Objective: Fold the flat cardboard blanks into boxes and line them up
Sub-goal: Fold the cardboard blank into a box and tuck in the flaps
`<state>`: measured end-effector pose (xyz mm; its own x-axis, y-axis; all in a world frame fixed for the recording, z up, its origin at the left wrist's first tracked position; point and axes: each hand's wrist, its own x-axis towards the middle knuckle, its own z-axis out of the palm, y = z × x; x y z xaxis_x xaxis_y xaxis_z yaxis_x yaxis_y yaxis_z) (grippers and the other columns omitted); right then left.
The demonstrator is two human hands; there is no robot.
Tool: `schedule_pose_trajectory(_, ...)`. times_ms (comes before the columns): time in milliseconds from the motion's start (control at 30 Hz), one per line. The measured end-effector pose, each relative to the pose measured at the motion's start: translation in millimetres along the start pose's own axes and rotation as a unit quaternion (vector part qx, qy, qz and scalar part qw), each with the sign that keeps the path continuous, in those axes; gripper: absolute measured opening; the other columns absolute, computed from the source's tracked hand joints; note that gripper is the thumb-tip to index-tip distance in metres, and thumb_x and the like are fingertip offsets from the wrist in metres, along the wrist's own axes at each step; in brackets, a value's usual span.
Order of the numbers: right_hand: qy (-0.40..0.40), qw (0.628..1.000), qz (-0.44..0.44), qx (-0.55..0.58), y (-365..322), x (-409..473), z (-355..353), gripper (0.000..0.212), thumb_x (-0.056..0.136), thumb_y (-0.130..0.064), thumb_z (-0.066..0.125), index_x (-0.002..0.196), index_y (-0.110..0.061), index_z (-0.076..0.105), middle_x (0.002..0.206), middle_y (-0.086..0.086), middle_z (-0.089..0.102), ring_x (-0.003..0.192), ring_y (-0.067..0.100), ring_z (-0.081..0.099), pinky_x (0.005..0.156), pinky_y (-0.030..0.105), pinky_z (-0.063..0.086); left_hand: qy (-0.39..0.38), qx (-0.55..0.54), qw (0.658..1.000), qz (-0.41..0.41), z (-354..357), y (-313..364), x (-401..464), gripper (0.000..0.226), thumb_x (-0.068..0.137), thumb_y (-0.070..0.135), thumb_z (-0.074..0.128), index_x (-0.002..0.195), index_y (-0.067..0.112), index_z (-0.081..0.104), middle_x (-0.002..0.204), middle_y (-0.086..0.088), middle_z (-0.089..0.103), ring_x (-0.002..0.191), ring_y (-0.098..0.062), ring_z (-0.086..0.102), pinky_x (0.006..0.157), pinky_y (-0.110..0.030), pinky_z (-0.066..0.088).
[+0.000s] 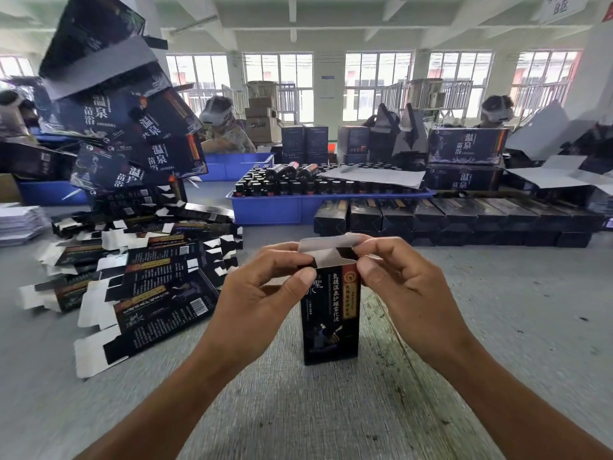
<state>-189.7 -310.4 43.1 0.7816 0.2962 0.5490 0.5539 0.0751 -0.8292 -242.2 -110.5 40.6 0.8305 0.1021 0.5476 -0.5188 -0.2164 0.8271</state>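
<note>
A small black printed box stands upright on the grey table in front of me, its white top flaps partly bent over. My left hand pinches the left flap and the box's upper left edge. My right hand pinches the right flap with thumb and fingers. A spread pile of flat black blanks with white tabs lies to the left. Behind, a row of folded black boxes lies side by side along the table.
A blue tray full of dark bottles sits behind the box. A tall leaning stack of larger dark cartons rises at the left. White paper sheets lie at the far left. Other people work at the back.
</note>
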Motion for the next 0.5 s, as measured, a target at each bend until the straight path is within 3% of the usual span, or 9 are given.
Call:
schedule_pose_trajectory(167,0.002,1.000,-0.002,-0.002,-1.1,-0.3,-0.1,0.025,0.097,-0.024,0.061,0.120,-0.033,0.063,0.122,-0.015,0.070,0.114,0.004,0.065,0.089,0.016,0.054,0.007,0.015,1.000,-0.002,0.3,0.7,0.2,0.017,0.082,0.032,0.071,0.098,0.036,0.076,0.118,0.013,0.068,0.109,-0.008,0.068,0.081,-0.018,0.055)
schedule_pose_trajectory(300,0.013,1.000,-0.014,-0.006,-5.3,-1.6,2.2,0.029,0.094,-0.039,0.057,0.117,-0.027,0.070,0.111,-0.015,0.074,0.105,0.004,0.069,0.083,0.013,0.053,0.004,0.012,1.000,0.007,1.2,1.0,-0.1,0.019,0.084,0.028,0.071,0.102,0.029,0.075,0.118,0.011,0.070,0.110,-0.010,0.068,0.080,-0.019,0.056)
schedule_pose_trajectory(400,0.021,1.000,-0.009,-0.001,-4.7,-1.8,2.3,0.026,0.094,-0.034,0.060,0.115,-0.026,0.071,0.108,-0.013,0.075,0.103,0.006,0.070,0.083,0.015,0.054,0.003,0.010,1.000,0.006,1.0,1.4,-0.4,0.021,0.084,0.029,0.070,0.105,0.029,0.073,0.118,0.011,0.071,0.111,-0.011,0.067,0.080,-0.019,0.056)
schedule_pose_trajectory(500,0.028,1.000,-0.008,-0.003,-3.3,-1.9,2.5,0.021,0.095,-0.015,0.064,0.114,-0.023,0.072,0.111,-0.015,0.074,0.104,0.006,0.070,0.082,0.017,0.055,0.006,-0.013,1.000,-0.003,1.2,1.1,-0.5,0.019,0.082,0.031,0.071,0.101,0.029,0.070,0.116,0.010,0.072,0.108,-0.012,0.069,0.078,-0.019,0.056)
